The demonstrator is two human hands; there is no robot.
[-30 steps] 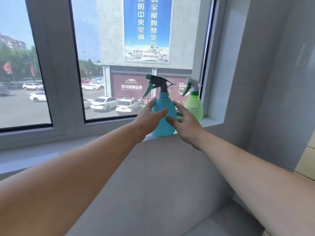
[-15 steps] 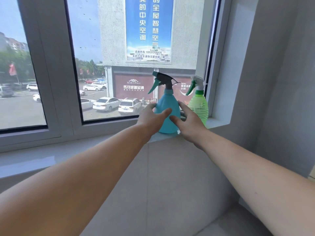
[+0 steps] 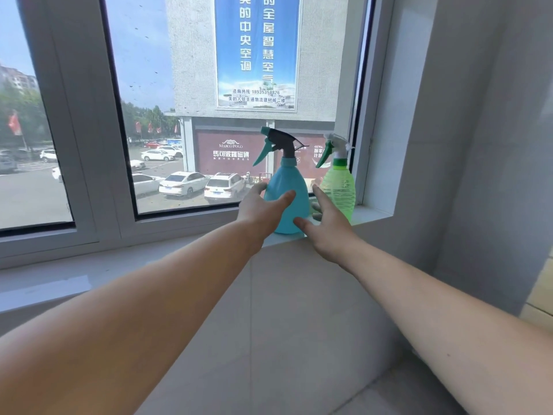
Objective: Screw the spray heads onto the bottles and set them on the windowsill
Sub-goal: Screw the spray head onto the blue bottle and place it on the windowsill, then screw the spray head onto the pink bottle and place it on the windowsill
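Observation:
A blue spray bottle [image 3: 288, 179] with a dark head and teal trigger stands upright on the white windowsill [image 3: 369, 216]. My left hand [image 3: 258, 211] holds its left side, thumb across the front and fingers round the back. My right hand [image 3: 326, 230] has spread, straight fingers; its thumb touches the bottle's base and its index finger lies along the right side. Just to the right stands a green spray bottle [image 3: 340, 187] with a white head and green trigger, close to the window frame. Both heads sit on their bottles.
The window pane [image 3: 209, 85] rises directly behind the bottles. A grey side wall [image 3: 466, 145] closes the sill on the right. The sill runs on to the left [image 3: 59, 277], and a pale tiled surface [image 3: 284, 324] lies below my arms.
The blue bottle stays on the sill. My right hand's fingers have spread and its thumb has slid down to the bottle's base. The view has shifted slightly.

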